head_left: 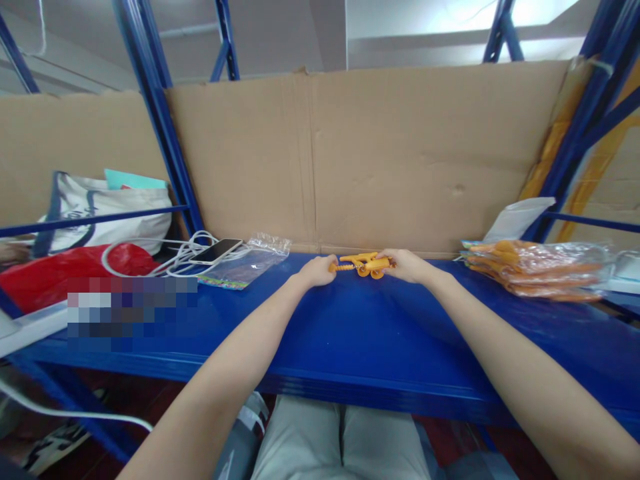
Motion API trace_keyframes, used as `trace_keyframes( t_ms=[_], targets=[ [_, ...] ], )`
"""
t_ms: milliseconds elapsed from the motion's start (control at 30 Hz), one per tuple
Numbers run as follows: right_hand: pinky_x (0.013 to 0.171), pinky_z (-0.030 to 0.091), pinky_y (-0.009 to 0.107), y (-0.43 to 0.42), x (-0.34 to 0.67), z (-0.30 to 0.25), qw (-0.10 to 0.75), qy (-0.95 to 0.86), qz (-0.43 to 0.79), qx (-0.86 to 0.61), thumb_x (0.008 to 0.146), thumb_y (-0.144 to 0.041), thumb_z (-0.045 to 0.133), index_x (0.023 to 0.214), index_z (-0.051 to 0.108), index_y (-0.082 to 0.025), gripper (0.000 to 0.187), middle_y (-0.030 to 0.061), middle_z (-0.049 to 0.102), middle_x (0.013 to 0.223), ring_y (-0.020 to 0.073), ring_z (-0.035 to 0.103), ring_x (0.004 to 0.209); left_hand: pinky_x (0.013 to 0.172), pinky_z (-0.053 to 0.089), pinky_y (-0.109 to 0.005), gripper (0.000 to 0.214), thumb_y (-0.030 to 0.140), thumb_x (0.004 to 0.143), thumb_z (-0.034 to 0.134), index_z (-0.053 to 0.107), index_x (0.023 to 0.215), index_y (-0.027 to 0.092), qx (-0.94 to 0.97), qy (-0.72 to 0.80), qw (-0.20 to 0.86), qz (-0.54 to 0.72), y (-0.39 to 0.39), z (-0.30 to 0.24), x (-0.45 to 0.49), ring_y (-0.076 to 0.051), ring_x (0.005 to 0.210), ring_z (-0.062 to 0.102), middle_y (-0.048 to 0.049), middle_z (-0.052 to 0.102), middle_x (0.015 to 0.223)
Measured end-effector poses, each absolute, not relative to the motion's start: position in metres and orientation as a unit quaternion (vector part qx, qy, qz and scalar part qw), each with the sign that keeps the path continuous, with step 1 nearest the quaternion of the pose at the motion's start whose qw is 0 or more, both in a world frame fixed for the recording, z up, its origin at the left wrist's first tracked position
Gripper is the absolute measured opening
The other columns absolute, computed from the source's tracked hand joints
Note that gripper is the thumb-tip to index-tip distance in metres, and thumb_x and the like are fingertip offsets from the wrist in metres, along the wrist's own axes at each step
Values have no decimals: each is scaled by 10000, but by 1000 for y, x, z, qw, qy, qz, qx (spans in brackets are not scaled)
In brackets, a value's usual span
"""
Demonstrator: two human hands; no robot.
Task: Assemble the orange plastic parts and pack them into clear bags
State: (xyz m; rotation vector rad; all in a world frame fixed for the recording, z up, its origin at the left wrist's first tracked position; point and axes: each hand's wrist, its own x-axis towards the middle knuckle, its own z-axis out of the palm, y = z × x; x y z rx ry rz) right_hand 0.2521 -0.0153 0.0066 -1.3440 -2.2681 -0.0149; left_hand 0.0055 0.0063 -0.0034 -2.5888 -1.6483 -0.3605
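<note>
An orange plastic toy vehicle [369,265] with small wheels and a spiral, drill-like rod is held just above the blue shelf top [350,327], near its back edge. My left hand [319,270] pinches the outer end of the spiral rod. Around the toy's right end, my right hand [404,264] is closed, its fingers hiding part of that end. Whether the wheels touch the shelf, I cannot tell.
A clear plastic bag [250,261], a phone [218,251] and a coiled white cable [187,257] lie to the left, near a red bag [75,270] and a canvas tote [110,210]. Plastic-wrapped orange packs [537,270] sit at right. Cardboard [380,160] stands behind.
</note>
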Motion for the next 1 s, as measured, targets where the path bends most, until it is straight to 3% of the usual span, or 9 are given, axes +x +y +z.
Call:
trace_keyframes(
  t_ms=[500,767,1000],
  targets=[
    [757,501,269,-18,256,8,204,-805,-71,-553,751,-127,606,1072,681,-186,336,75,724,1023,206,681,867,779,501,-313,345,216,808,505,579,1145,194,-836,-531,17,-133,10,-5,5,-243,910,669,-90,716,962],
    [732,500,257,-14,260,4,212,-800,-97,-553,745,-136,607,1038,688,-222,316,43,732,983,196,681,856,776,498,-296,345,208,793,529,583,1133,205,-837,-527,2,-143,13,-6,3,-217,848,677,-49,720,833],
    [748,506,258,-19,241,1,238,-839,-33,-488,747,-121,620,1041,676,-179,304,59,727,1000,176,678,823,631,475,-238,274,171,779,523,607,1041,180,-852,-486,-41,-191,7,-7,11,-161,669,649,-17,692,719]
  ],
)
